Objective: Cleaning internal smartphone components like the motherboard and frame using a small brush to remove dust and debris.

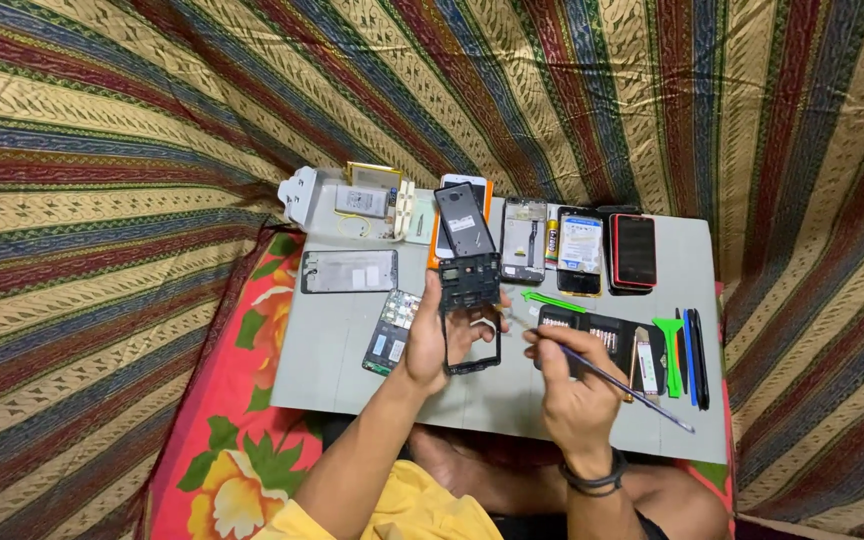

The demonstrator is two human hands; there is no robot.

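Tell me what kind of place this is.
Probably a makeshift phone repair spot at home: a small grey table covered with opened phones and a tool kit, striped cloth hung all around, and the left hand holding a stripped phone.

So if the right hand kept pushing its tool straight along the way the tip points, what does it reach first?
Probably the opened phone held by the left hand: the right hand aims its thin tool up-left at its lower edge, though depth is unclear.

Striped multicolour cloth (152, 120) hangs as backdrop all round; low grey table (337, 370) on floral red sheet (232, 440); dim indoor light.
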